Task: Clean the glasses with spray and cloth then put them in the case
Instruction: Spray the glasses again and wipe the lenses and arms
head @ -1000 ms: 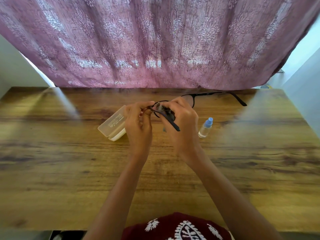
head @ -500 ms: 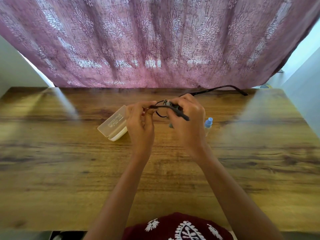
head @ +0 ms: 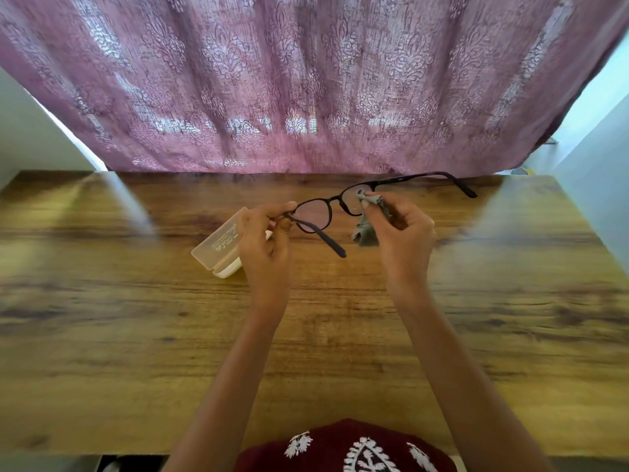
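Note:
Black-framed glasses (head: 332, 204) are held above the wooden table (head: 136, 328), arms unfolded. My left hand (head: 267, 240) pinches the frame at its left hinge. My right hand (head: 400, 229) holds a small grey cloth (head: 366, 229) pressed around the right lens, thumb in front. The translucent white case (head: 221, 245) lies on the table just left of my left hand, partly hidden by it. The spray bottle is hidden behind my right hand.
A mauve patterned curtain (head: 306, 86) hangs along the table's far edge. Pale walls stand at the left and right. The table's near edge runs just in front of my dark red patterned clothing (head: 343, 451).
The glasses have turned to face me and spread wider. My right hand with the cloth has slid right, from the left lens to the right lens, now covering the spray bottle.

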The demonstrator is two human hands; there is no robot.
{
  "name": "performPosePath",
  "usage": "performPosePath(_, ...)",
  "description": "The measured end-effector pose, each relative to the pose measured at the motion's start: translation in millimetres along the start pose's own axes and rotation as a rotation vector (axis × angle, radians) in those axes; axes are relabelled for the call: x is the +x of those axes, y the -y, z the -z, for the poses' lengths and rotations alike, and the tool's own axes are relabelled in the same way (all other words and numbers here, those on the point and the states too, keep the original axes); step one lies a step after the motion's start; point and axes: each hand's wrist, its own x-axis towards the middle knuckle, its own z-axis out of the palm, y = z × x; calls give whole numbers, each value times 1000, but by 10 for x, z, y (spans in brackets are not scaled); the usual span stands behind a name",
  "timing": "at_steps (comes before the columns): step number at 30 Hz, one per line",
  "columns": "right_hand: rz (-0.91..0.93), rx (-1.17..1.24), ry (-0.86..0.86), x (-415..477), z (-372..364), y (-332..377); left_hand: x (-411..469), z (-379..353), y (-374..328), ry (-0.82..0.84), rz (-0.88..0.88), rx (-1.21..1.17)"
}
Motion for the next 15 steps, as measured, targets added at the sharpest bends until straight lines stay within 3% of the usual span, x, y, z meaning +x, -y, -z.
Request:
performPosePath(3, -105, 72, 13, 60, 8, -34, -23, 53, 93, 66, 28, -34)
performPosePath(8, -202, 182, 49, 122, 43, -112, 18, 230, 380, 382, 45, -107)
performPosePath(15, -221, 108, 61, 67, -12, -152, 445, 178, 266, 570, 718, -214)
